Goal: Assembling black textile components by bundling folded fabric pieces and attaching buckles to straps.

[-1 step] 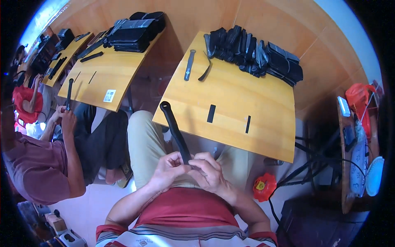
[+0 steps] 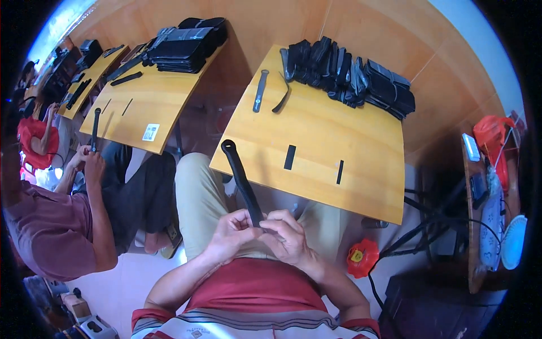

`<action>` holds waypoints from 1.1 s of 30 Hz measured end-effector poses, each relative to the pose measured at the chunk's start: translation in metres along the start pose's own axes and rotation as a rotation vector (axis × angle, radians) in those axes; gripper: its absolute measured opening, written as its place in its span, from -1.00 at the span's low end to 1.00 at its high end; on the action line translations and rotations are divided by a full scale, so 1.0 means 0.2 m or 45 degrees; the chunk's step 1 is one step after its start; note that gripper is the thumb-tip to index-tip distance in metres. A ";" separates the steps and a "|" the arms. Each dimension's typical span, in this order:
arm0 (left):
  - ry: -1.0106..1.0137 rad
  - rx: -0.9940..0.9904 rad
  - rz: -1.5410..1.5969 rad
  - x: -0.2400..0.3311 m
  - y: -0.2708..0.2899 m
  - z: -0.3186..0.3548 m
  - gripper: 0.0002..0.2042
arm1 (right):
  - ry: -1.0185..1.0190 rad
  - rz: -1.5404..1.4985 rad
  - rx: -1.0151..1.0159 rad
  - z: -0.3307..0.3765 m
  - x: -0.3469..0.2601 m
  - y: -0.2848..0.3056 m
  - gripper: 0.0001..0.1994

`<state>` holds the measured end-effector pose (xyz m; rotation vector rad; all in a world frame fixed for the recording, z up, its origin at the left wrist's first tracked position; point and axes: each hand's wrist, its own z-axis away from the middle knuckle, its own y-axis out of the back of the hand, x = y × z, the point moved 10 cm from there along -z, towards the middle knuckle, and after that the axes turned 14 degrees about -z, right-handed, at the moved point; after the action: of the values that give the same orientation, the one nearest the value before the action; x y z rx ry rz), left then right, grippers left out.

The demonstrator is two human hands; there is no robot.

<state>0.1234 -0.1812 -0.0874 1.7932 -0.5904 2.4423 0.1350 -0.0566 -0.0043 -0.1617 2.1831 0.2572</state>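
Above my lap, both hands are closed on the lower end of a black strap (image 2: 243, 175). The strap points up and away to the left, and its far end has a rounded loop over the near left corner of the table. My left hand (image 2: 232, 230) pinches it from the left. From the right, the thumb and fingers of my right hand (image 2: 284, 234) press on the same end, and the fingers hide that tip. Beyond them on the table (image 2: 327, 135) lie a flat grey strap (image 2: 260, 91) and a curved dark strap (image 2: 283, 96).
Bundled black straps (image 2: 324, 68) and a tied black stack (image 2: 389, 87) line the table's far edge. Two black strips (image 2: 289, 157) mark its top. At left, a co-worker (image 2: 62, 226) holds a similar strap. A red flower-shaped object (image 2: 362, 257) and a cluttered side shelf (image 2: 473, 226) are right.
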 end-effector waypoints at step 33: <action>0.142 -0.266 -0.374 0.02 -0.07 0.11 -0.77 | 0.261 0.571 -0.477 -0.11 -0.19 -0.10 -0.66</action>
<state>0.1456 -0.1758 -0.0734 1.5313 -0.5097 2.1796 0.1445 -0.0800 0.0364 0.1028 2.3355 0.9399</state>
